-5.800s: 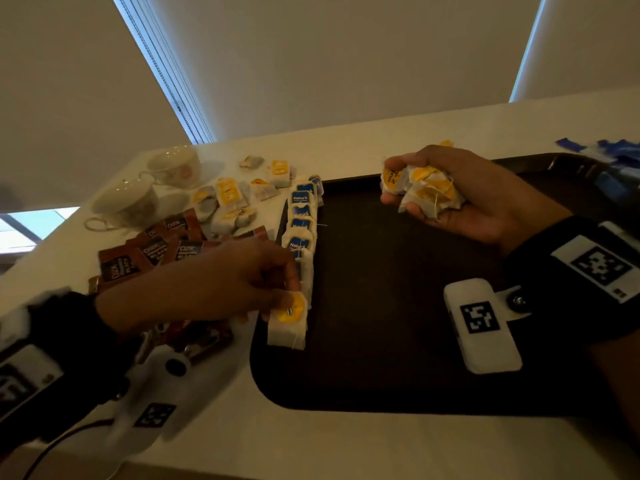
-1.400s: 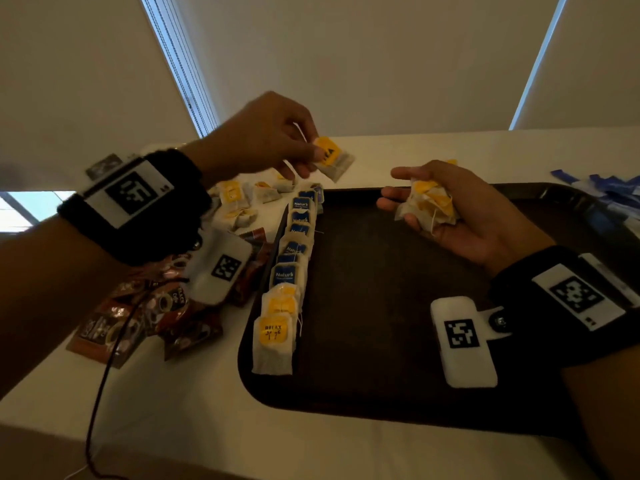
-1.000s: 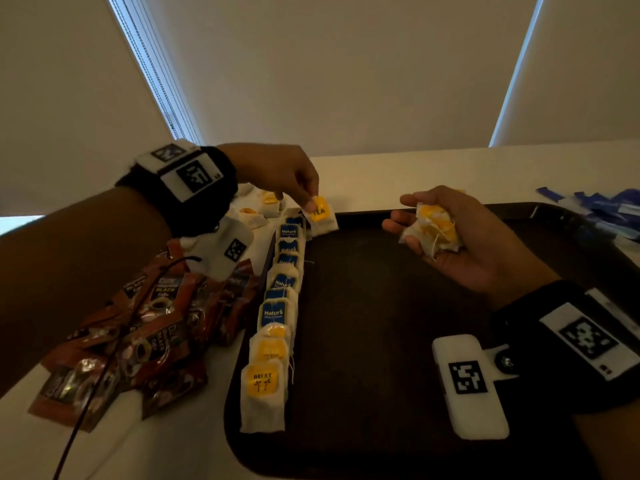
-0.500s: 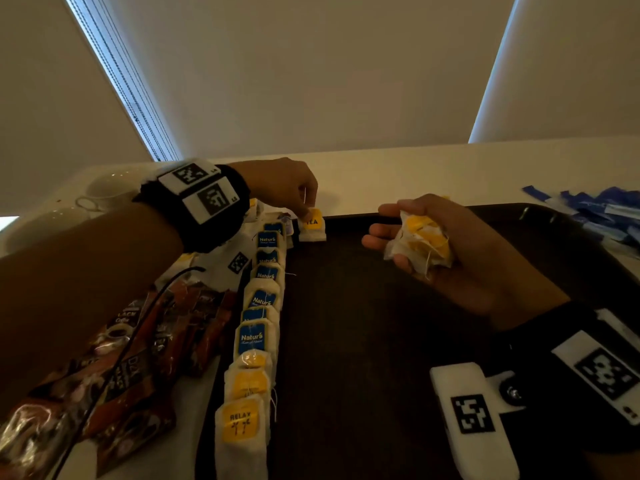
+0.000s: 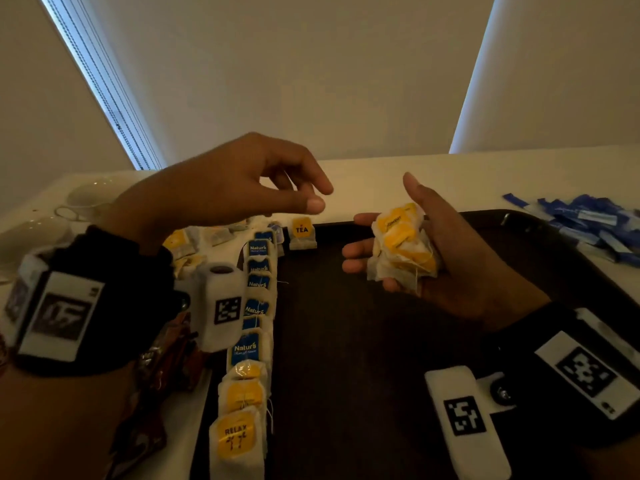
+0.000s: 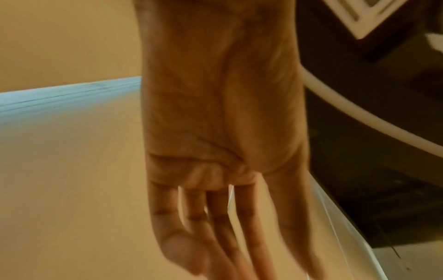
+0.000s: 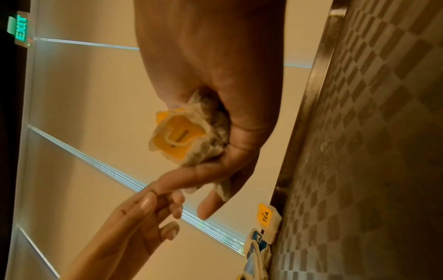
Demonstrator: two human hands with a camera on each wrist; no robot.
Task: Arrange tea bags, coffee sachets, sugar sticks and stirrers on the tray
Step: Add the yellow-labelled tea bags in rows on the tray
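Note:
A dark tray (image 5: 346, 341) lies on the white counter. A row of blue and yellow tea bags (image 5: 254, 306) runs along its left edge. One yellow "TEA" bag (image 5: 302, 233) stands at the tray's far left corner, also visible in the right wrist view (image 7: 266, 217). My right hand (image 5: 379, 220) is held palm up over the tray, its fingers curled round a bunch of yellow tea bags (image 5: 401, 244) (image 7: 177, 140). My left hand (image 5: 318, 199) hovers above the "TEA" bag, empty, its fingers loosely extended towards the right hand (image 6: 251, 265).
Brown coffee sachets (image 5: 162, 368) lie piled on the counter left of the tray. Loose tea bags (image 5: 180, 242) and white cups (image 5: 86, 199) sit beyond them. Blue sugar sticks (image 5: 588, 223) lie at the tray's far right.
My left hand set the "TEA" bag down at the tray's far left corner, let go, and rose to the right towards the right hand. The right hand still holds its bunch.

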